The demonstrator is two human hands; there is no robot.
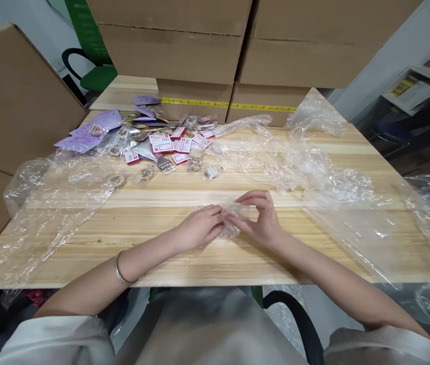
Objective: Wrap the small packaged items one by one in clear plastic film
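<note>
My left hand and my right hand meet over the middle of a pale wooden table. Both pinch a small clear plastic bag that lies crumpled between the fingertips, just above the tabletop. What is inside the bag is too small to tell. A metal bangle sits on my left wrist.
Red-and-white cards, purple cards and small packets lie at the back left. Loose clear plastic sheets cover the right side and the left. Large cardboard boxes stand behind and at the left. A green chair is beyond.
</note>
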